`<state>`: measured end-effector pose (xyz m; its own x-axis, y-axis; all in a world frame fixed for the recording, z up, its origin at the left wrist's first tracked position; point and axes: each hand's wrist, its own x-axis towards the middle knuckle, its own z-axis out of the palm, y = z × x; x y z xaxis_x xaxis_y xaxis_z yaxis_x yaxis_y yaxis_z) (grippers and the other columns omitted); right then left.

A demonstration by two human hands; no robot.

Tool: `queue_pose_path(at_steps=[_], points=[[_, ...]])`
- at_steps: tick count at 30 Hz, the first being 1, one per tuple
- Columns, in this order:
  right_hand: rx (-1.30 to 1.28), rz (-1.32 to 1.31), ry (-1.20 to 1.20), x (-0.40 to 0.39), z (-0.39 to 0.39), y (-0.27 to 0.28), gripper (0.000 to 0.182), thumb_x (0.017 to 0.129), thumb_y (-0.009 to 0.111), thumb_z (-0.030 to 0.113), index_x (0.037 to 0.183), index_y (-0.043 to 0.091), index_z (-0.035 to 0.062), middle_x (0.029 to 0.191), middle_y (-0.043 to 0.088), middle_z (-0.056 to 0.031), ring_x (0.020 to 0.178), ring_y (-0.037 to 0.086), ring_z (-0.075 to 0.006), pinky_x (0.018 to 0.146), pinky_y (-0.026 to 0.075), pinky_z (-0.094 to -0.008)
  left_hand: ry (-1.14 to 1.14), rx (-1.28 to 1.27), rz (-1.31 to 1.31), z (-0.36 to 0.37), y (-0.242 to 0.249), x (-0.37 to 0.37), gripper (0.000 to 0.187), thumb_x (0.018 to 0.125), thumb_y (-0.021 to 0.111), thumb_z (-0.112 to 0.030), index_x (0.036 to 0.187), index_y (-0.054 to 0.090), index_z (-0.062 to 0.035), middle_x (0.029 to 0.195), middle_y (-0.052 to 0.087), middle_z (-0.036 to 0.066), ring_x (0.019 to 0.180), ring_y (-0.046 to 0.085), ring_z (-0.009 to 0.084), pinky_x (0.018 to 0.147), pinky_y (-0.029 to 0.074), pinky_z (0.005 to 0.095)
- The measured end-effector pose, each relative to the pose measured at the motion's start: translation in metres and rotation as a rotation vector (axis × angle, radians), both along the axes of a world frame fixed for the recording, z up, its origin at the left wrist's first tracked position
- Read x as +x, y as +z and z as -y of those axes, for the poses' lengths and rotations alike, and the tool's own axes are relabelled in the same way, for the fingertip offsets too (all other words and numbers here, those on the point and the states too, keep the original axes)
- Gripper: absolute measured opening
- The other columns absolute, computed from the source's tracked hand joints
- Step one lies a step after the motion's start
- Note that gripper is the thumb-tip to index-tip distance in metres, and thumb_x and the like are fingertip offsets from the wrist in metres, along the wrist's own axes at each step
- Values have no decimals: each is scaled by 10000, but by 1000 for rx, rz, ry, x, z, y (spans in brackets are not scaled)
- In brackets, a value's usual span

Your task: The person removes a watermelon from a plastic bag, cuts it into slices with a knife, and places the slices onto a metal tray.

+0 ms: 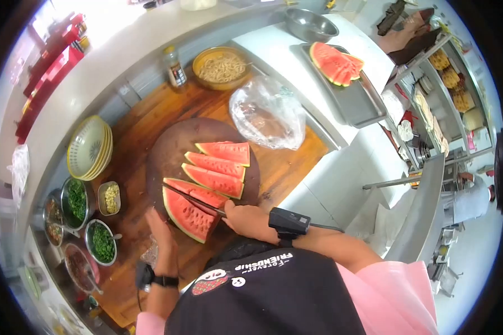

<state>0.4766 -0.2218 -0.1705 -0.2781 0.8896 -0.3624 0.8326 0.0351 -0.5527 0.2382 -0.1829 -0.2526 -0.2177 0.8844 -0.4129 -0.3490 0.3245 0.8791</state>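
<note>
My right hand [247, 220] is wrapped round the handle of a knife [194, 199], whose thin blade lies between two pieces of watermelon. In front of the blade, nearest me, is a large watermelon wedge [185, 215]. Beyond it, several cut watermelon slices [212, 177] lie in a row on the round dark cutting board [176, 146]. To the left of the wedge, my left hand [161, 230] is held with its fingers stretched out, holding nothing. Whether it touches the wood below cannot be made out.
A clear plastic bag [268, 111] and a bowl of noodles [222, 67] sit behind the board, beside a bottle [175, 68]. Stacked bowls [89, 148] and bowls of chopped greens [101, 242] line the left. A metal tray [360, 106] at the right holds watermelon slices [336, 64].
</note>
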Motion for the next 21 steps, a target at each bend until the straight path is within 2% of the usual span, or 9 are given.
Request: queue_pose_path(at_steps=[2,6,8,11,14,15,16,17,21], points=[[2,-2,39,3,-5,3,307,810,501,268,866,398,-16,673,577,-236,628,583,-390,552,453,-466,-497,56,-700,58,20,25,417,898,350,-320,1139,394,18,1108,496,130,991,498,208,861,372,306],[43,-65,-5,8,-4,-2,269,806,498,243,853,410,-6,663,576,-228,629,583,-391,559,454,-461,-255,-146,-308,74,34,70,433,907,330,-350,1167,367,-6,1016,511,138,893,530,210,801,408,327],[38,-35,-23,2,5,-2,278,806,499,251,857,418,-9,667,579,-222,620,584,-384,555,457,-456,-7,-10,-480,72,29,75,439,913,312,-365,1165,372,-11,936,509,146,823,540,236,756,431,346],[1,-49,14,17,-12,-5,302,803,488,253,894,418,-26,700,576,-244,676,580,-400,600,456,-464,-223,134,-501,73,-9,54,421,902,349,-308,1143,411,31,1011,513,154,845,530,276,734,426,334],[-51,-74,-8,12,-1,11,317,804,467,249,914,415,-43,733,567,-277,735,566,-425,653,442,-484,-195,301,-615,66,42,76,321,813,513,-240,994,540,24,945,562,118,854,536,218,728,420,336],[-31,-71,64,16,1,19,315,812,465,250,913,415,-44,738,566,-282,734,564,-426,652,439,-490,-150,235,-804,65,-24,57,292,809,513,-214,973,543,26,923,565,135,861,534,234,741,409,351],[-16,-64,123,21,5,20,313,819,463,250,912,416,-45,743,565,-286,733,562,-427,651,435,-496,-148,366,-753,66,43,80,276,843,450,-200,978,512,33,919,541,170,854,520,291,753,394,369],[7,-18,70,23,9,6,289,818,469,235,907,420,-36,737,574,-266,729,570,-416,636,444,-487,85,347,-895,71,-20,74,282,886,363,-203,1013,466,27,919,525,188,854,506,321,767,386,370],[105,67,76,20,11,4,289,827,482,242,889,401,-29,716,581,-248,701,576,-411,596,452,-482,140,248,-730,76,-5,78,299,920,289,-227,1015,451,6,916,524,188,849,510,310,765,387,370]])
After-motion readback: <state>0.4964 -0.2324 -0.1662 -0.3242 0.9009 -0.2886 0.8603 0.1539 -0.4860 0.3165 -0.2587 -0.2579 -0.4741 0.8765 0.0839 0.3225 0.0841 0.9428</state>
